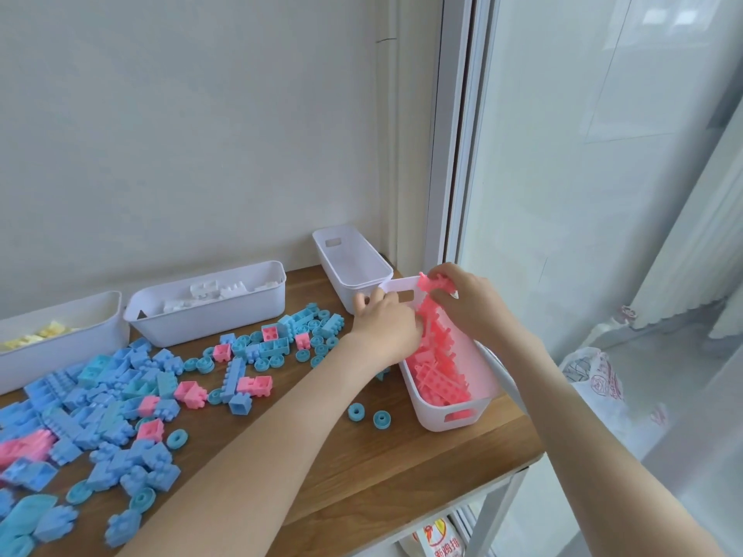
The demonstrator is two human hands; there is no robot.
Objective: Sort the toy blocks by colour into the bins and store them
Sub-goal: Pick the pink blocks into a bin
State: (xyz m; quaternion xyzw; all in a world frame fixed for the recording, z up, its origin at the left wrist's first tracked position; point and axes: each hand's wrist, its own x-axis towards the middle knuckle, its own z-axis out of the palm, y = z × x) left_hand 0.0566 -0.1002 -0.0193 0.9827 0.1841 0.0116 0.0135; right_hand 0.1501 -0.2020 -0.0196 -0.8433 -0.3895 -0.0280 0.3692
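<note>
Wooden counter [362,476] set against a white wall [201,134]; window [583,154] along its right edge.

Bins, left to right:
- yellow bin [80,347], at the wall, holds yellow blocks [44,333].
- white bin [209,323], just beside it, holds white blocks [217,293].
- empty bin [364,277], in the far right corner, nothing visible inside.
- pink bin [454,416], at the right edge of the counter, long side running away from me, piled with pink blocks [438,375]. Its far end touches or nearly touches the empty bin.

Left hand [386,327]: over the far left corner of the pink bin. Thumb outside the wall, fingers [414,325] curled over the rim and down among the pink blocks. Fingertips hidden, so I cannot tell whether they hold the wall, a block, or nothing.

Right hand [466,303]: above the far end of the pink bin. Fingers bent, pinching a pink piece [432,283] held just over the rim. The piece is clear of the pile below it.

Unsorted: loose blocks [112,396] cover the left half of the counter, mostly blue, several pink mixed in. A smaller blue and pink cluster [281,339] lies in front of the white bin. Two blue wheels [368,416] lie apart from the rest, just left of the pink bin's near end.

Off the counter: plastic bag [595,379] on the floor by the window; printed packet [442,544] below the counter, only partly in view.
</note>
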